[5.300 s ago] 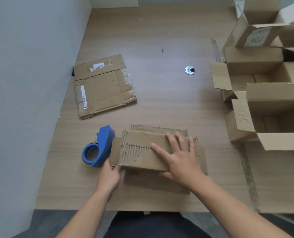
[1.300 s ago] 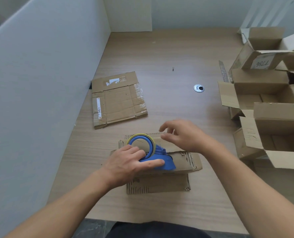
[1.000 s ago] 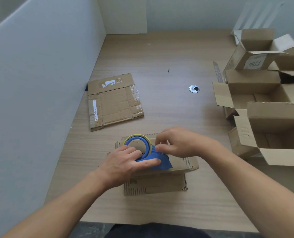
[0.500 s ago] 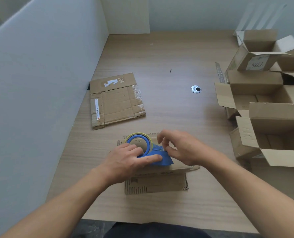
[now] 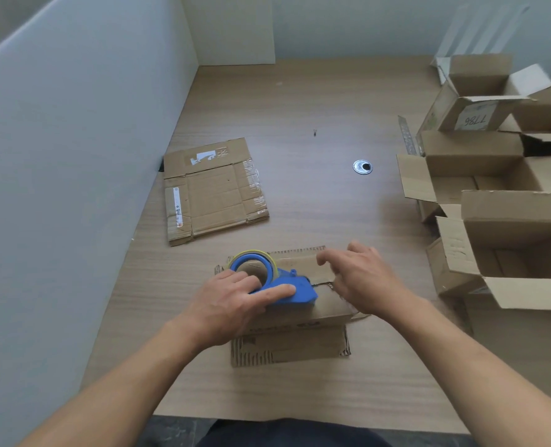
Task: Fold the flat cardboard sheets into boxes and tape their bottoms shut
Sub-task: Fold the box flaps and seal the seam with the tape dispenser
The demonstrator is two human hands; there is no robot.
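The left hand (image 5: 235,303) grips the blue tape dispenser (image 5: 277,282) on the folded box (image 5: 300,304), centre bench (image 5: 300,108). At three o'clock, the right hand (image 5: 364,279) hovers, fingers (image 5: 327,254) loosely spread, empty.

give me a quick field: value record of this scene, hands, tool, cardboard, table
left hand: gripping the blue tape dispenser
right hand: open, over the box's right end, holding nothing
dispenser: resting on top of the box being taped
flat sheet: unfolded, far left by the wall
finished boxes: open-topped, clustered at right
table: wood, metal grommet mid-surface
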